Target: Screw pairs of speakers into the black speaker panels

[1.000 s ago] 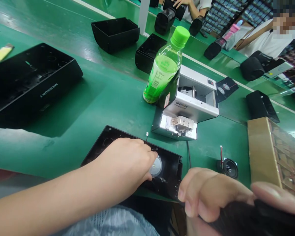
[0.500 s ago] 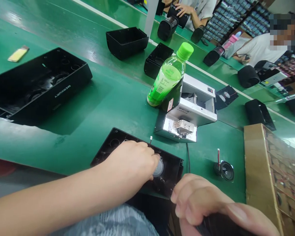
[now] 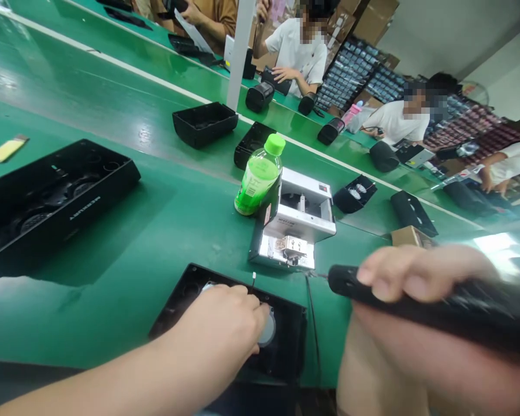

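Note:
My left hand [image 3: 219, 323] lies on a black plastic speaker housing panel [image 3: 286, 346], its fingers pressing down beside a round speaker driver with a silver centre [image 3: 267, 330]. A thin wire with a small white connector [image 3: 253, 279] stands up from the panel's far edge. My right hand [image 3: 411, 274] grips a black electric screwdriver [image 3: 459, 303] held level above the table. Its thin tip points left, just past the silver screw feeder and apart from the panel. Most of the driver is hidden under my left hand.
A silver screw feeder [image 3: 294, 225] and a green-capped bottle [image 3: 260, 176] stand beyond my hands. To the left lies a large black speaker housing [image 3: 56, 202]. Co-workers sit at a parallel green bench [image 3: 112, 75] with more black housings.
My right hand has lifted the screwdriver from the lower right to level above the table. The view has swung up, showing more of the far bench. My left hand stays on the driver.

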{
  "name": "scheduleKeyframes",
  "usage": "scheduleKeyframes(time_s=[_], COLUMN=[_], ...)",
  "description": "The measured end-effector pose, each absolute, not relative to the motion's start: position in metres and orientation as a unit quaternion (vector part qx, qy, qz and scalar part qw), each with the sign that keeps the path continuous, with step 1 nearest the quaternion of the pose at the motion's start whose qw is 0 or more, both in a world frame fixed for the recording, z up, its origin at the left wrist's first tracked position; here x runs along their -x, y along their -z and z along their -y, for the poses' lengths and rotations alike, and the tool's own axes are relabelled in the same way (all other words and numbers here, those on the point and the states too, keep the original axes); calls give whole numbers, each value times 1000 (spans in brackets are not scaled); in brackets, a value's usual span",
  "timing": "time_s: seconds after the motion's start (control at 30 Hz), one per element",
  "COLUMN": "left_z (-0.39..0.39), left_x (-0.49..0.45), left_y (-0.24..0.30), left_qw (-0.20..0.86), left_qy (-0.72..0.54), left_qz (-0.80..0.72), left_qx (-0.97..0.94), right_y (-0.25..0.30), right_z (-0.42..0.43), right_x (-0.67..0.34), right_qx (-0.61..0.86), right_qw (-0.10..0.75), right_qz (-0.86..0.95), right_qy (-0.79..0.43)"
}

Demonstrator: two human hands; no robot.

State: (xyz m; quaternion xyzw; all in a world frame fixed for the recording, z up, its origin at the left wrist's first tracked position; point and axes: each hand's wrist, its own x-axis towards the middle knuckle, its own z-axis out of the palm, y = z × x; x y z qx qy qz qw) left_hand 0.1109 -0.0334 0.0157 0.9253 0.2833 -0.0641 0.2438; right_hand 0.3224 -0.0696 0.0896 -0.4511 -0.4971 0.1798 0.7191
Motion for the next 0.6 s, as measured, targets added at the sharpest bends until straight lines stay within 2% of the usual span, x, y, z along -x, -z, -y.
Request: scheduleKeyframes(time_s=[0.07,0.17,0.43,0.6], left_z=[34,34,52,59], left_x=[-118,-114,-62,-56], left_y=[-17,-17,-2,7], left_qw=[236,220,150,131], left_qy=[83,80,-89,-126], left_qz=[-270,-271,-282,-271], left_qx=[-930,-934,-943,-945], right_y=[-97,-93,-92,-83], right_z=[38,8,1,-9], right_x=[-309,-291,-292,-308], right_qx=[432,419,464,435], right_qw=[755,751,733,739], right_qz=[473,477,450,470], right_qy=[-143,-181,-213,-208])
